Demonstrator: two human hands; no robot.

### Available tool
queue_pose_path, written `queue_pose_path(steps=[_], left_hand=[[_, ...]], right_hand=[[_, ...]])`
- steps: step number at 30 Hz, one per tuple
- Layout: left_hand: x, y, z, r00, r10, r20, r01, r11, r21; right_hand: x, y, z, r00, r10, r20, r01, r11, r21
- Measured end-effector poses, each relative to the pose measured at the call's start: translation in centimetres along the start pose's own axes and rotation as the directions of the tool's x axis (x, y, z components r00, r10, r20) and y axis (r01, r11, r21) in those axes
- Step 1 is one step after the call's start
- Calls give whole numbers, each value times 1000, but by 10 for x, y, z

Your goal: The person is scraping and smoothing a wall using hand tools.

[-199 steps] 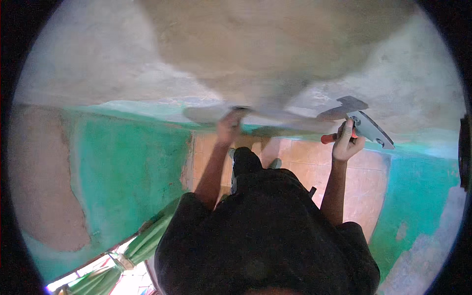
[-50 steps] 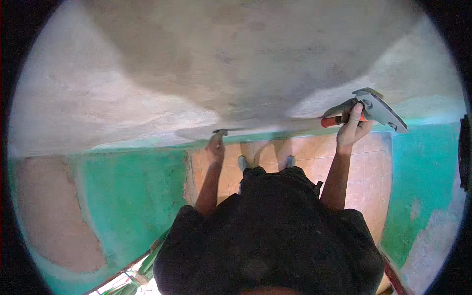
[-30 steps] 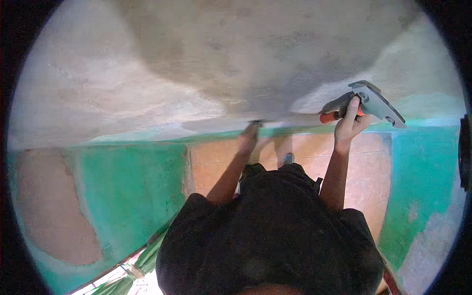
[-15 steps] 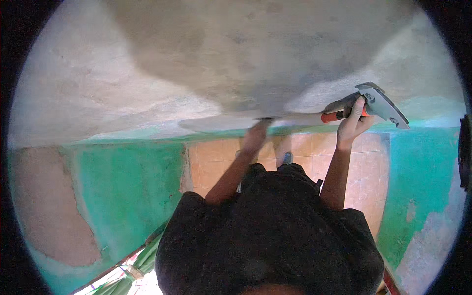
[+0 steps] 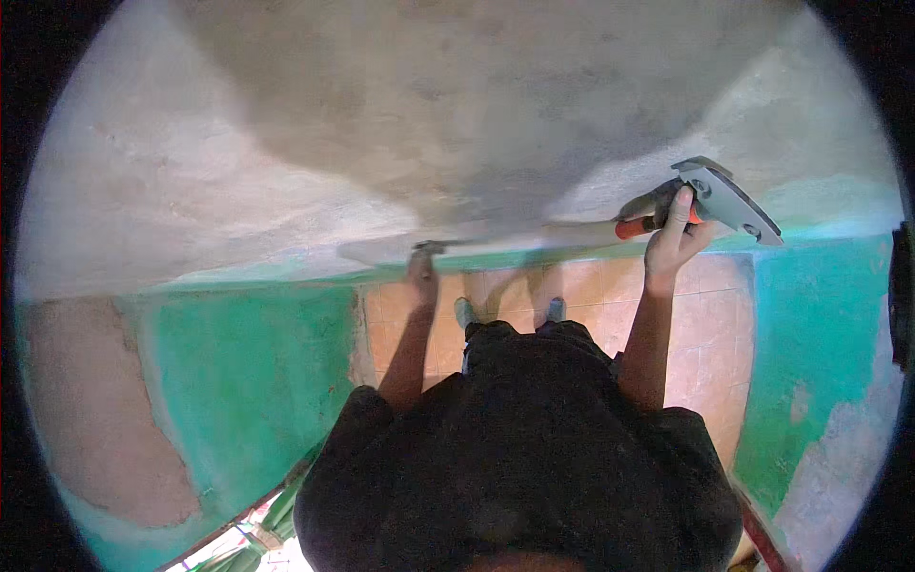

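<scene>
My right hand point(image 5: 673, 243) is shut on the orange handle of a plastering trowel point(image 5: 726, 198); its grey blade tilts up to the right against the grey plastered wall point(image 5: 457, 124). My left hand point(image 5: 419, 275) reaches forward to the wall's lower edge, where the grey plaster meets green paint. It grips a small scraper point(image 5: 428, 247), of which only the dark tip shows above the fingers. A pale smoothed band of plaster runs between the two hands.
My feet point(image 5: 464, 311) stand on an orange tiled floor point(image 5: 710, 334) close to the wall. Green painted walls point(image 5: 248, 381) with bare brownish patches point(image 5: 91, 410) rise on the left and right. My dark shirt fills the lower middle.
My left hand has slid left along the plaster's lower edge with the scraper. The right hand with the trowel has barely moved.
</scene>
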State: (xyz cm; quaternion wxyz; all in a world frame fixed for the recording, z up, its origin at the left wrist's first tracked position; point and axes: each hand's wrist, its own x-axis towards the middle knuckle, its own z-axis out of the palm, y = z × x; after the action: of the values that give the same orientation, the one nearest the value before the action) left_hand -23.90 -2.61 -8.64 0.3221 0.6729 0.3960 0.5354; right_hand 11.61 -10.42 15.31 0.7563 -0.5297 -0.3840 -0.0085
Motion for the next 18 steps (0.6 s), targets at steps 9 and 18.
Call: queue_pose_path(steps=[9, 18], left_hand=[[9, 66, 97, 920, 150, 361, -277, 902, 332], [-8, 74, 205, 939, 87, 332, -148, 976, 161]], right_hand=[[-1, 4, -2, 999, 41, -3, -41, 998, 52], [4, 0, -6, 999, 13, 50, -14, 1000, 20]])
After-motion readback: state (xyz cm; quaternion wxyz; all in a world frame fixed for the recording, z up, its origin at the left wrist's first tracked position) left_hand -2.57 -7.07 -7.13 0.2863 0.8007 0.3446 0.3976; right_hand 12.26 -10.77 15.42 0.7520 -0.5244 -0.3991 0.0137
